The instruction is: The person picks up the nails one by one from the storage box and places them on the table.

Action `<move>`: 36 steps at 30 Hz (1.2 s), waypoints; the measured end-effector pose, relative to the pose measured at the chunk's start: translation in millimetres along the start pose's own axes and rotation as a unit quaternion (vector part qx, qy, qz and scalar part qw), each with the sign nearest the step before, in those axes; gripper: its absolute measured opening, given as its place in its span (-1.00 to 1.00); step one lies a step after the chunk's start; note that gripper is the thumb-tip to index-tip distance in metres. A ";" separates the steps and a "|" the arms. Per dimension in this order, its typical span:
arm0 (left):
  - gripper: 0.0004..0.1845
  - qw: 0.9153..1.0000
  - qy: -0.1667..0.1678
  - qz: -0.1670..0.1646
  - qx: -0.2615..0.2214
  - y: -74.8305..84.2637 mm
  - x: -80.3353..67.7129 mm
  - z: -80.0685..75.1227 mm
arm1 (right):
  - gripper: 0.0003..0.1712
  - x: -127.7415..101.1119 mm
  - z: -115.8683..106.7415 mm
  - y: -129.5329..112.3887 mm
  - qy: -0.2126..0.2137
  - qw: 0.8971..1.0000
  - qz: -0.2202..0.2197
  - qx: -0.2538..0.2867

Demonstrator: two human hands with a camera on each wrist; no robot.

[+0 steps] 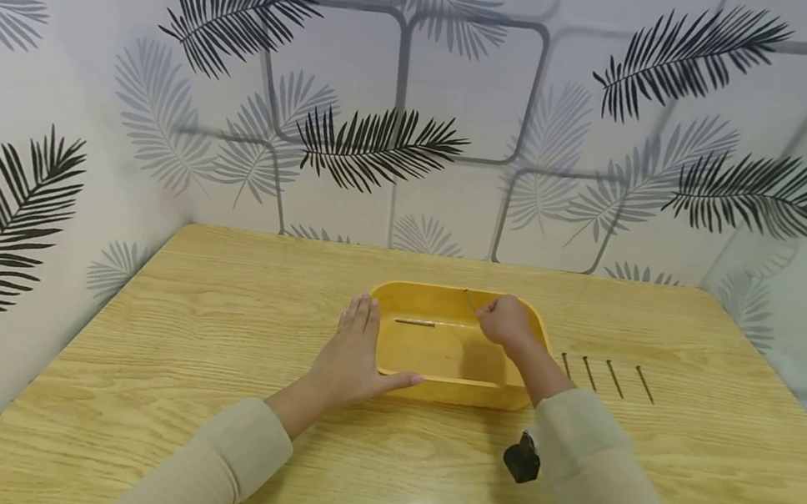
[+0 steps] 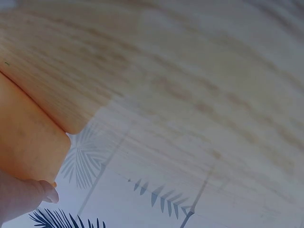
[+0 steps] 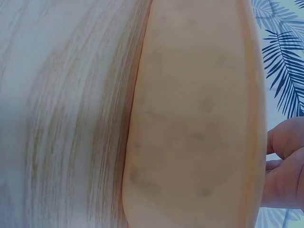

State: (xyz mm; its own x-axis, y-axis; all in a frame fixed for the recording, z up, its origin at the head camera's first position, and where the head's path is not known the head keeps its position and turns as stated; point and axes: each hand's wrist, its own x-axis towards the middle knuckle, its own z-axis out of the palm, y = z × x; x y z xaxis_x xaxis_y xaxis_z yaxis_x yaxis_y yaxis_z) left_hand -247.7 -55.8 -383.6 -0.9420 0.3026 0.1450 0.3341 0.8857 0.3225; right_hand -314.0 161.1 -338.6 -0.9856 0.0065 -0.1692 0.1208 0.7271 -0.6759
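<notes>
A person's left hand (image 1: 353,355) lies flat on the wooden table (image 1: 167,391), fingers straight and together, the thumb spread out along the near left corner of the yellow tray (image 1: 447,388). The hand touches the tray's left wall, a placement that looks meant to brace the tray so it does not slide. The left wrist view shows only a fingertip against the orange-yellow wall and blurred tabletop.

The right hand (image 1: 506,321) hangs over the far right part of the tray with its fingers curled, pinching a thin nail (image 1: 470,301) that slants up and to the left from the fingertips, above the tray's far rim. Held by one end like this, the nail is free to be lowered inside. The right wrist view is too close and soft to confirm the pinch; it shows curled fingers (image 3: 285,166) beside the tray's wall.

A second nail (image 1: 414,322) lies flat on the tray floor, on its far left side. Four more nails (image 1: 607,377) lie in a neat row on the table just right of the tray, apart from each other and within easy reach of the right hand.
</notes>
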 end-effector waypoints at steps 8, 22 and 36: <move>0.24 1.000 -0.005 -0.001 -0.007 -0.5 0.0 -0.3 | -0.65 -4.9 -6.7 1.3 0.011 1.000 -0.012 0.026; 0.22 1.000 -0.010 -0.001 -0.007 -0.6 -0.7 -0.8 | -0.73 76.6 1.7 68.3 0.037 0.998 -0.024 0.033; 0.23 1.000 -0.008 0.001 -0.006 0.2 -0.7 -1.4 | -0.71 -15.1 -37.4 7.3 0.044 0.996 0.009 0.073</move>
State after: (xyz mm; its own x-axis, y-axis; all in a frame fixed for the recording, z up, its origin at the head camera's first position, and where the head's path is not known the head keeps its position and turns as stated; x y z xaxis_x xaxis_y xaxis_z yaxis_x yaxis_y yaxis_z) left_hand -246.9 -56.3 -382.4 -0.9417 0.3102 0.1307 0.3364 0.8808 0.3333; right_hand -302.7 192.0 -314.1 -0.9888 0.0833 -0.1242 0.1490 0.6192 -0.7709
